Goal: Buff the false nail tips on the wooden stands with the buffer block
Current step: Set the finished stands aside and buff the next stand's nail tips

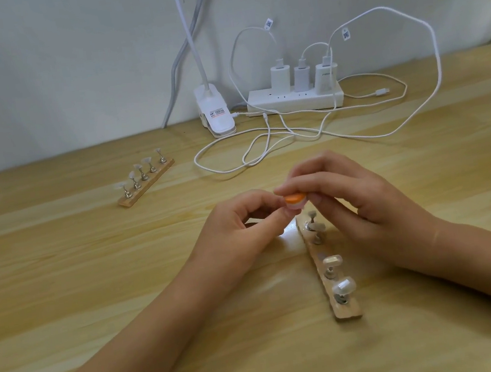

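My right hand (364, 198) pinches a small orange-topped buffer block (387, 186) above the far end of the near wooden stand (348, 312). My left hand (243, 226) pinches a pale piece directly under the block, which looks like a false nail tip (389, 195) lifted off the stand; its fingers hide most of it. The near stand carries several metal holders with clear nail tips (332, 260), and one spot along it is bare. A second wooden stand (147, 181) with several nail tips lies at the far left, untouched.
A white power strip (295, 98) with three chargers sits against the back wall. Its white cables (264, 149) loop over the wooden table (94, 283) behind my hands. A white clip lamp (216, 117) stands to the left of the strip.
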The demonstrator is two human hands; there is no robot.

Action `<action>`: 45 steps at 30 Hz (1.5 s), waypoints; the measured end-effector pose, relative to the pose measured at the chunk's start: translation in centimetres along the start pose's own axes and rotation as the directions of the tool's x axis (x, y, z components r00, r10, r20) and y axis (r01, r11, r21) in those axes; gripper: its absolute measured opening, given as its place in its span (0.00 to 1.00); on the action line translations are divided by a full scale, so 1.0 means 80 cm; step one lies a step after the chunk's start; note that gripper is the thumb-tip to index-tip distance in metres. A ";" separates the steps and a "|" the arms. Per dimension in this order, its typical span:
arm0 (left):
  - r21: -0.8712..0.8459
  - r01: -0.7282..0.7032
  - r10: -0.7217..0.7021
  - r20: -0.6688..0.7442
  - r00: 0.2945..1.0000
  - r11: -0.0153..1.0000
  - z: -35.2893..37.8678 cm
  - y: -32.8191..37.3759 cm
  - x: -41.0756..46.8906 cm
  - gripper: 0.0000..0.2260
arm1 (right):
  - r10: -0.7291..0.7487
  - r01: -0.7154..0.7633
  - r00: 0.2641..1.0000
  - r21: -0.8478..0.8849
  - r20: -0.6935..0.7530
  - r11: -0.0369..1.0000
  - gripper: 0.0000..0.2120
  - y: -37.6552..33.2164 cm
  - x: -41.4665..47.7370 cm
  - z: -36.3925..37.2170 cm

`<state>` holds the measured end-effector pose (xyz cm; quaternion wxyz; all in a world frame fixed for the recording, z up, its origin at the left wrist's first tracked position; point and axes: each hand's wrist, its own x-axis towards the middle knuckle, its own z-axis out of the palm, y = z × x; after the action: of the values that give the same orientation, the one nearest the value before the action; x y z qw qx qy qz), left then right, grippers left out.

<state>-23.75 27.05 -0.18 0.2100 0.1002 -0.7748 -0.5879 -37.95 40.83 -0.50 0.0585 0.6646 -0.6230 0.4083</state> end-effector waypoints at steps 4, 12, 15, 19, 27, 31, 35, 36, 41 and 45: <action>0.029 -0.007 0.007 0.005 1.000 1.000 -0.003 -0.003 0.001 0.05 | 0.043 -0.042 0.999 0.020 -0.030 0.999 0.15 0.005 0.002 -0.004; 0.027 0.008 -0.008 0.008 1.000 1.000 -0.004 -0.006 0.002 0.04 | 0.004 -0.005 1.000 -0.045 -0.026 0.999 0.14 0.006 0.002 -0.005; 0.023 0.018 -0.019 0.004 1.000 1.000 -0.003 -0.005 0.002 0.02 | -0.003 0.003 1.000 -0.059 -0.013 0.998 0.13 0.003 0.001 0.001; 0.029 0.027 -0.027 0.000 1.000 0.999 -0.003 -0.005 0.003 0.03 | 0.011 -0.012 1.000 -0.050 -0.021 0.999 0.14 0.005 0.002 -0.003; 0.012 0.038 -0.038 -0.005 0.999 0.999 -0.002 -0.003 0.002 0.03 | 0.015 -0.015 1.000 -0.038 -0.008 0.999 0.15 0.003 0.002 -0.004; 0.015 0.025 -0.025 -0.008 1.000 1.000 0.000 -0.002 0.002 0.03 | 0.016 -0.016 1.000 -0.033 -0.004 0.999 0.15 0.000 0.001 0.000; 0.038 0.031 -0.031 -0.013 0.999 0.999 -0.002 -0.004 0.002 0.03 | 0.021 -0.021 1.000 -0.047 -0.007 0.999 0.15 0.004 0.003 -0.005; 0.038 0.031 -0.031 -0.013 0.999 0.999 -0.002 -0.004 0.002 0.03 | 0.022 -0.022 1.000 -0.052 -0.009 0.998 0.15 0.004 0.003 -0.005; 0.034 0.030 -0.029 -0.018 0.999 0.999 -0.001 -0.003 0.003 0.03 | -0.020 0.021 1.000 -0.078 0.004 0.997 0.15 0.004 0.002 -0.006; 0.026 0.035 -0.035 -0.029 0.999 0.999 -0.002 -0.003 0.003 0.04 | -0.017 0.016 1.000 -0.047 -0.019 0.999 0.15 0.002 0.001 -0.004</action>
<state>-23.89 26.72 -0.35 0.2093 0.1247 -0.7774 -0.5799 -38.23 40.91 -0.30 0.0835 0.6641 -0.6264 0.3995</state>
